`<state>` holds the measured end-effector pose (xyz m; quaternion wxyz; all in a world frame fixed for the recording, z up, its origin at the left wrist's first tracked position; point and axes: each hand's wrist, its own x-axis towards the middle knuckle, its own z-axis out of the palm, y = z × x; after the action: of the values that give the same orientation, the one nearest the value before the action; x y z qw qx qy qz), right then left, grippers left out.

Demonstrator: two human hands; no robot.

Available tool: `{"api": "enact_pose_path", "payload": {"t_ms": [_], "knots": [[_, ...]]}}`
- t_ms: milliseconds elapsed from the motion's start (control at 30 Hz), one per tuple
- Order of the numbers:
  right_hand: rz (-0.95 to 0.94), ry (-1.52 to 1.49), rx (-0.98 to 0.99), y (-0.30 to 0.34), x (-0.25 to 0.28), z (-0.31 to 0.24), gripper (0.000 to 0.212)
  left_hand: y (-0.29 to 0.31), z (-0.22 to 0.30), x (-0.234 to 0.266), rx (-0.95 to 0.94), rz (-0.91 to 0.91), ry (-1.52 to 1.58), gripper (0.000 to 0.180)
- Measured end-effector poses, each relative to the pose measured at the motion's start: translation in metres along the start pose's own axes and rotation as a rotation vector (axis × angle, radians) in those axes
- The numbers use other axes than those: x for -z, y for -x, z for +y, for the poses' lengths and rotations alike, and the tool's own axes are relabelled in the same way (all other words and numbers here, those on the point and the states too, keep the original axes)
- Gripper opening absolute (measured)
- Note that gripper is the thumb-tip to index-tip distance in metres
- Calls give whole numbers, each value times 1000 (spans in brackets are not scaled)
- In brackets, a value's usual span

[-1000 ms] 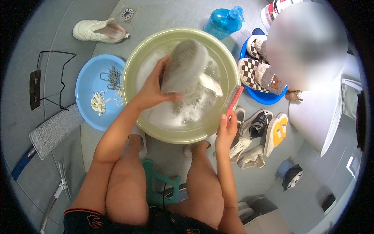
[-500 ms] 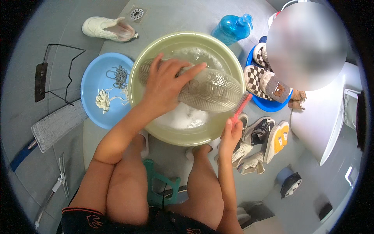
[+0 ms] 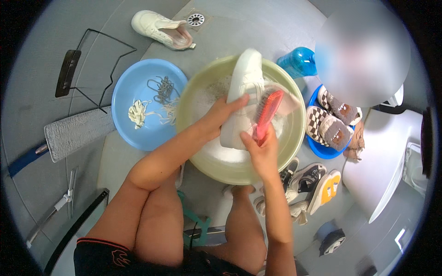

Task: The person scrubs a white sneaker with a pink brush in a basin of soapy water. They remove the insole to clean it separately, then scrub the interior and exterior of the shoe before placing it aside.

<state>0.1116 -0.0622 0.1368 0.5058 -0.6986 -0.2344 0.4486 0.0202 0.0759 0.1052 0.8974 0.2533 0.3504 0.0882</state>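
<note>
My left hand grips a white shoe over the large pale green basin. The shoe's toe points to the far side, and its side and upper face me. In my right hand is a scrubbing brush with a red back, its bristles turned toward the shoe. Whether they touch it I cannot tell. Soapy foam floats in the basin below.
On the left, a light blue basin holds several shoelaces. Another white shoe lies near the floor drain. A blue bottle, slippers in a blue basin and several shoes stand on the right.
The shoe has been turned from sole-up to upper showing, with its toe now toward the far side. The brush has come from the shoe's right end to beside its upper.
</note>
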Motion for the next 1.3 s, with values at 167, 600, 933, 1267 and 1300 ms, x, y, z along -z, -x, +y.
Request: {"api": "enact_pose_path", "payload": {"t_ms": [167,600,933,1267,1300], "knots": [[30,323,286,-68,1,-57,34,5,28,6,-254,118,93,64],[78,1201,468,-323,-69,-49,35,15,46,75,-531,357,-111,47],[265,797,519,-243,-47,-20,37,-15,51,130,-449,642,-295,56],[350,237,168,-24,2,7,23,-145,117,253,-502,1144,-613,124],[360,155,120,-10,2,14,22,-155,119,268,-504,1181,-586,125]]}}
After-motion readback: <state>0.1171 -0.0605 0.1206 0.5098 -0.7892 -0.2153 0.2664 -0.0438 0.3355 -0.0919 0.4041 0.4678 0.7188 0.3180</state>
